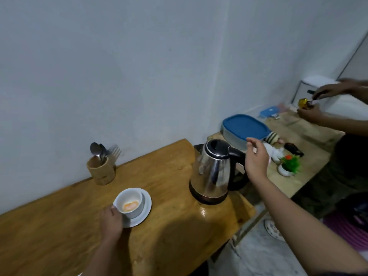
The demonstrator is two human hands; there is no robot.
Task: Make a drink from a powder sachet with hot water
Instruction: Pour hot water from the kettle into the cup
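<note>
Head view: a wooden bench point(69, 226) runs along a pale wall, with a second, lighter table point(310, 156) past its right end.
Cutlery holder point(101, 170): stands at the back edge of the bench toward the left, against the wall, with spoons and forks upright in it.
Left hand point(111, 221): closed around the near side of the cup, thumb at the rim.
Cup point(130, 203): white, sitting on a white saucer point(144, 213) near the middle of the bench; it leans slightly toward the left hand.
Powder point(130, 206): an orange heap in the bottom of the cup; no water shows around it.
Kettle point(214, 171): steel with a black lid and handle, upright on its base at the right end of the bench.
Right hand point(256, 158): fingers spread and loosely curled, holding nothing, just beside the kettle's handle; whether it touches the handle, I cannot tell.
Blue-lidded box point(245, 127): on the far left corner of the lighter table, behind the kettle.
Small potted plant point(289, 165): on the lighter table, right of the right hand.
Another person point(338, 108): at the right edge, both hands on a small gold object point(303, 102).
</note>
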